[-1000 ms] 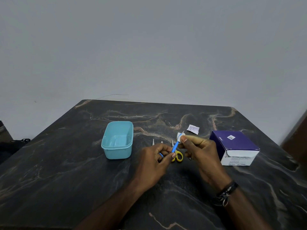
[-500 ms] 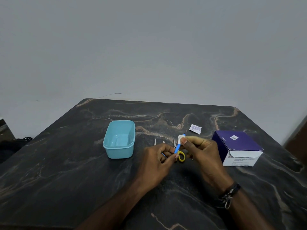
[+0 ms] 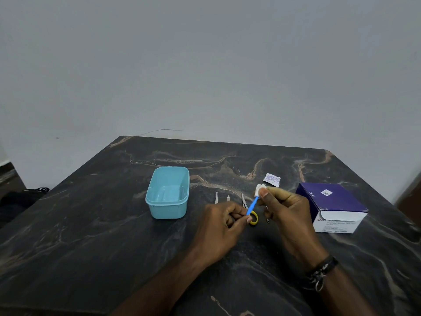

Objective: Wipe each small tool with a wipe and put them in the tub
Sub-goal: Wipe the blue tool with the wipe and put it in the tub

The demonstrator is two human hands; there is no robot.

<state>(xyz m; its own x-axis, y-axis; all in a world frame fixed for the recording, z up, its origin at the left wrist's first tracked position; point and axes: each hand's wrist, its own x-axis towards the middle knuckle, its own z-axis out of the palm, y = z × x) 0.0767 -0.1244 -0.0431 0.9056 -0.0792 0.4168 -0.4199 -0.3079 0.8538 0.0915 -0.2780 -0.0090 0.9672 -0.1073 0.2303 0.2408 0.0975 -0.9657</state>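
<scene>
The left hand [image 3: 224, 221] is pinching the slim blue-handled tool [image 3: 252, 205] above the dark marble tabletop [image 3: 91, 236]; the right hand [image 3: 286, 210] is pinching a white wipe [image 3: 259, 189] around its tip. Best drawn along firmly, then dropped into the nearby light-blue plastic tub [image 3: 168, 192].

Dim, even indoor light; soft shadows; faint sheen on table [image 3: 95, 224]; wide-angle bending at edges; slight softness
</scene>
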